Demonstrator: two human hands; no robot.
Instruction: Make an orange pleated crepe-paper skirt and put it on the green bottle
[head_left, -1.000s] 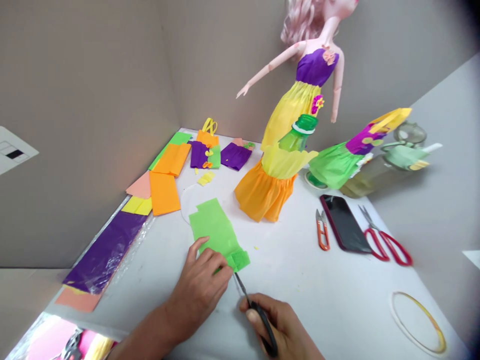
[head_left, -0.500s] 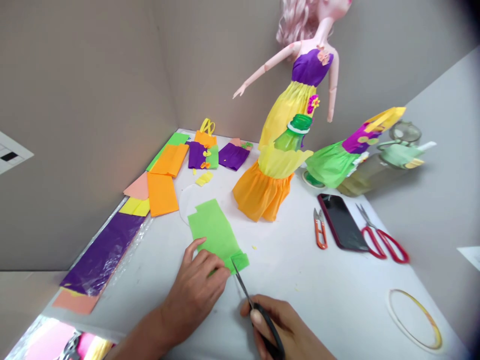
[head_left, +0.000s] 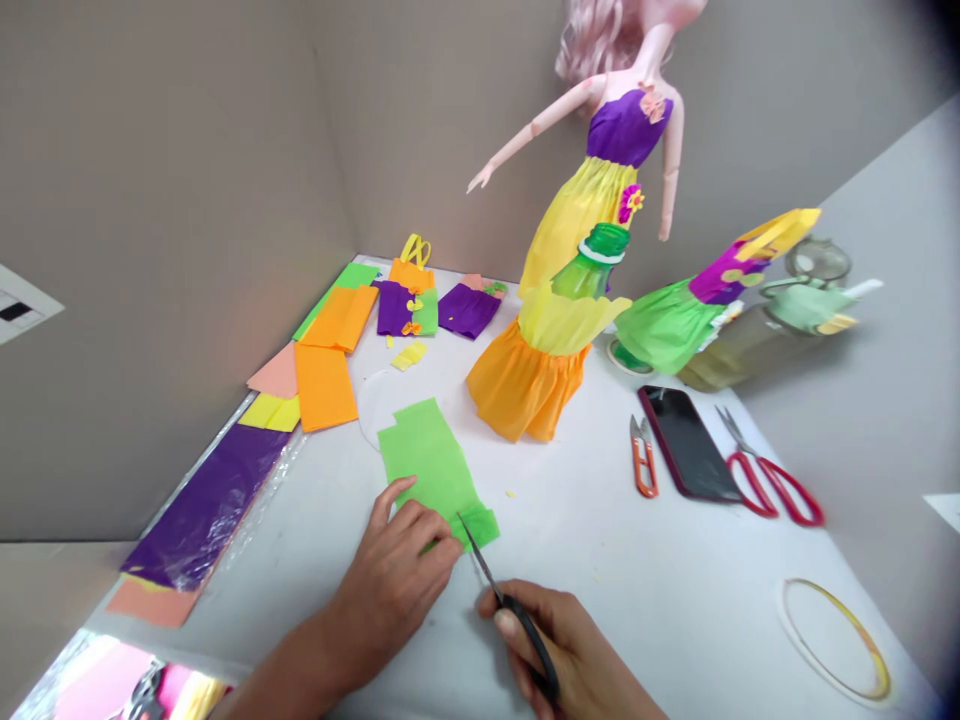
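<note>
A piece of green crepe paper (head_left: 429,450) lies on the white table, its near right part doubled over in a small fold. My left hand (head_left: 401,575) holds the paper's near edge with bent fingers, close to that fold; the fingertips are partly hidden. My right hand (head_left: 562,635) is closed round the black handles of a pair of scissors (head_left: 534,640). Their pointed blades look nearly together and reach onto the folded green paper, just right of my left fingertips. Whether paper is between the blades, I cannot tell.
Beyond the paper stand a green bottle (head_left: 592,265) in a yellow and orange paper skirt and a doll (head_left: 630,130). To the right lie orange snips (head_left: 643,460), a phone (head_left: 690,440), red-handled scissors (head_left: 772,480) and a tape ring (head_left: 874,650). Orange sheets (head_left: 326,385) and purple paper (head_left: 210,505) line the left.
The scissor tips have shifted slightly up and left over the folded green paper. My left hand and the paper have hardly moved. The view has shifted a little.
</note>
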